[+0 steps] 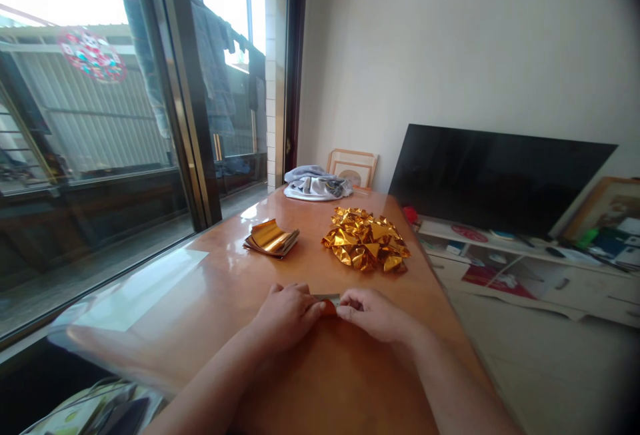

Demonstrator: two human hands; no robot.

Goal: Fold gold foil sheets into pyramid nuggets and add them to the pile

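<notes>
Between my two hands, low over the wooden table [300, 382], is a sheet of gold foil paper [329, 307], partly curled, with a pale side showing at its far edge. My left hand [290, 312] is closed on its left side, thumb pressed on the foil. My right hand [373, 314] pinches the right end between thumb and fingers. Beyond my left hand lies a stack of gold foil sheets [273, 238], its top sheet curled. Past my right hand sits a heap of folded gold foil pieces [367, 240]. My fingers hide much of the held sheet.
Folded clothes [317, 183] lie at the table's far end, before leaning picture frames [353, 165]. A large black television [500, 178] stands on a white cabinet [525, 285] to the right. Sliding glass doors [185, 88] run along the left.
</notes>
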